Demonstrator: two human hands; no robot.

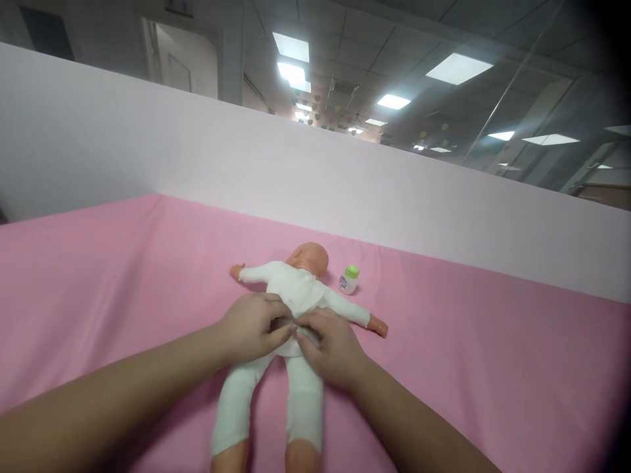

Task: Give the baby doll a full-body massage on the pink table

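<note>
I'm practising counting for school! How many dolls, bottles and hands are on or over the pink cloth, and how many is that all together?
Doll in white clothes: 1
Bottle with a green cap: 1
Hands: 2, a left hand and a right hand
Total: 4

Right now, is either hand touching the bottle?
No: the left hand and right hand are both at the waist of the doll, and the bottle stands apart from them.
</note>
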